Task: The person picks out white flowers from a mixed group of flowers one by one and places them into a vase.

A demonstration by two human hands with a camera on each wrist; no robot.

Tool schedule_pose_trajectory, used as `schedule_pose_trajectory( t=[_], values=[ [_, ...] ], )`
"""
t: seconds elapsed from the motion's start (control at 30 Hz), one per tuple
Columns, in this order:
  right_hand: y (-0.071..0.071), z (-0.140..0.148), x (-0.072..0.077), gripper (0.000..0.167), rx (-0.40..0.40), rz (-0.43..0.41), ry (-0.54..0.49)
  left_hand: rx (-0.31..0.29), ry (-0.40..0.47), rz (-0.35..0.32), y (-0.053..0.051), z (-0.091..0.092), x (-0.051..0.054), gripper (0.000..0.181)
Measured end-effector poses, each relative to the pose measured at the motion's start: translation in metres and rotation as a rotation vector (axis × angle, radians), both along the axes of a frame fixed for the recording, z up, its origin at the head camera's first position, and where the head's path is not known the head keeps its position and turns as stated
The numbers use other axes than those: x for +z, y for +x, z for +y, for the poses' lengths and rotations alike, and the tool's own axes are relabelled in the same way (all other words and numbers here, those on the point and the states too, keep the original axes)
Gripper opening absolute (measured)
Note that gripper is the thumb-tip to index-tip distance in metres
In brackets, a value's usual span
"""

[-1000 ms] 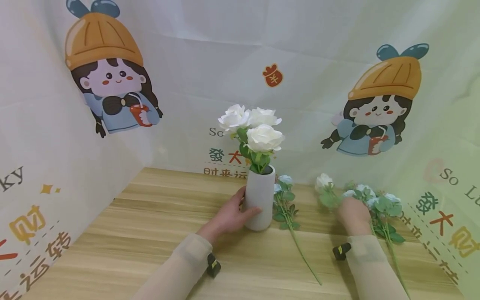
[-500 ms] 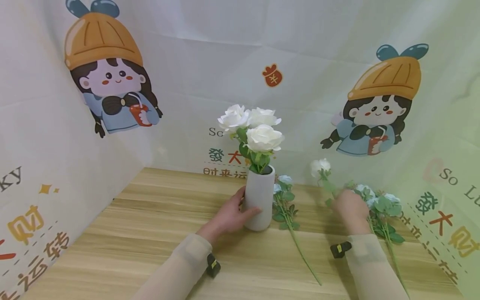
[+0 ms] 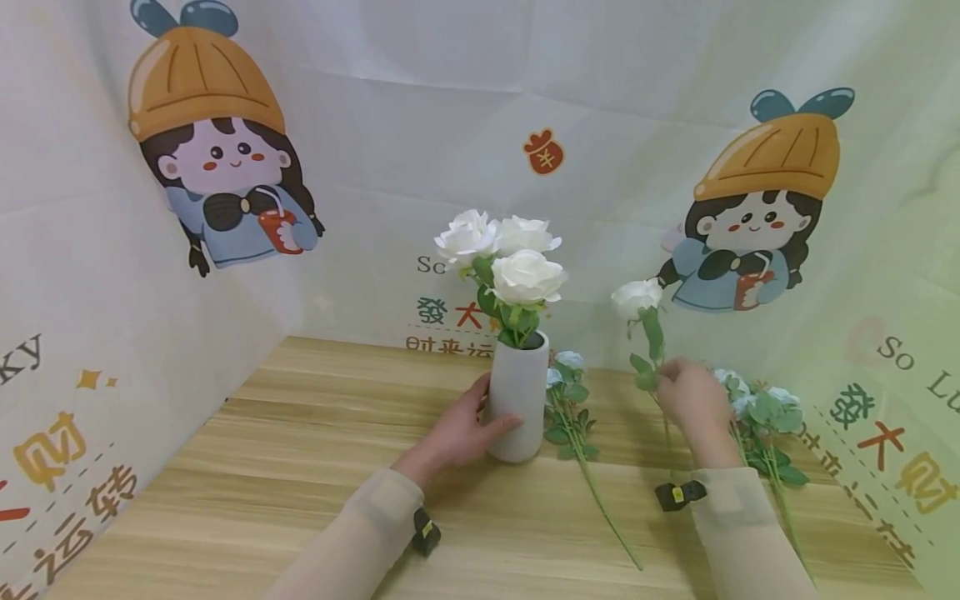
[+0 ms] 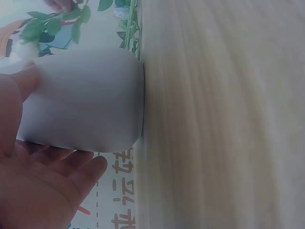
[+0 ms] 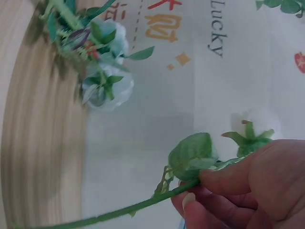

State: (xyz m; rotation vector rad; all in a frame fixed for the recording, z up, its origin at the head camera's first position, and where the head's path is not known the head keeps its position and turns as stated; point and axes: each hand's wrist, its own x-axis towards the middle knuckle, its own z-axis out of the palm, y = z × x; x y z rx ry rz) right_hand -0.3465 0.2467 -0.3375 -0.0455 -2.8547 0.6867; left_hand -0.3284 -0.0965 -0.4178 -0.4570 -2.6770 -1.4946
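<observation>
A pale grey vase stands upright on the wooden table, holding three white roses with green leaves. My left hand grips the vase low on its left side; in the left wrist view the thumb and fingers lie on opposite sides of it. To the right, my right hand pinches the green stem of a single white rose just under its leaves. That rose is upright, its bloom against the backdrop. In the right wrist view, thumb and fingertips meet on the stem.
A light-blue flower stem lies on the table just right of the vase. More light-blue flowers lie beyond my right hand. A printed cloth backdrop rises behind the table and along both sides.
My right hand has lifted the white rose from among the flowers at the right, raising it and shifting slightly left. My left hand and the vase have stayed in place.
</observation>
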Motion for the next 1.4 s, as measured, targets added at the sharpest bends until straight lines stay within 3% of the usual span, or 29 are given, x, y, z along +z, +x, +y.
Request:
schedule_pose_trajectory(
  t=[0.47,0.77,1.4],
  values=[
    [0.012,-0.018,0.013,0.043,0.06,0.073,-0.109,-0.002,0.01,-0.012,0.001,-0.001,0.0,0.092],
    [0.016,-0.026,0.018,0.032,0.079,0.178,-0.125,0.0,0.022,-0.012,0.001,0.0,0.0,0.091],
    [0.032,-0.055,0.044,0.04,0.09,0.301,-0.218,0.01,0.013,-0.014,-0.002,0.0,-0.003,0.093]
  ],
)
